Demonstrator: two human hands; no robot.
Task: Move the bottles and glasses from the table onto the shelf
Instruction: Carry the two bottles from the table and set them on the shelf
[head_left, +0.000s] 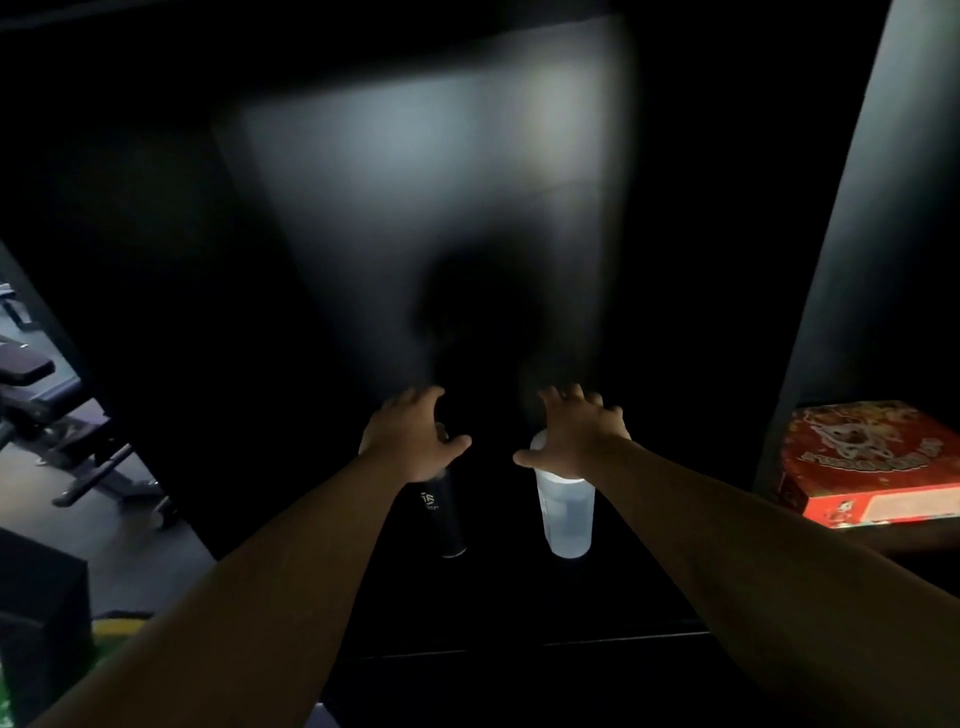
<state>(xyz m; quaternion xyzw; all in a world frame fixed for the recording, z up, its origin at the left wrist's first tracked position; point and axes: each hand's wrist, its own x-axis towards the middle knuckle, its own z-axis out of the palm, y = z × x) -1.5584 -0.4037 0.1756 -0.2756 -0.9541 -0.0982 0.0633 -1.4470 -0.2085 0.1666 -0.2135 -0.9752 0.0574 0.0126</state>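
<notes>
Two vessels stand upright side by side on the dark shelf board (509, 603) inside a black compartment. On the left is a slim black bottle (441, 517) with a small white logo. On the right is a translucent white glass (566, 517). My left hand (410, 436) is spread over the top of the black bottle, fingers apart and reaching past it. In the same way, my right hand (576, 436) covers the rim of the glass with splayed fingers. Both tops are hidden under my palms. Neither hand closes around its vessel.
A black upright panel (841, 260) bounds the compartment on the right; beyond it a red printed box (872, 467) lies flat on the neighbouring shelf. At the left, outside the shelf, stands a weight bench (47, 410) on a grey floor. The shelf's back wall is dark and blurred.
</notes>
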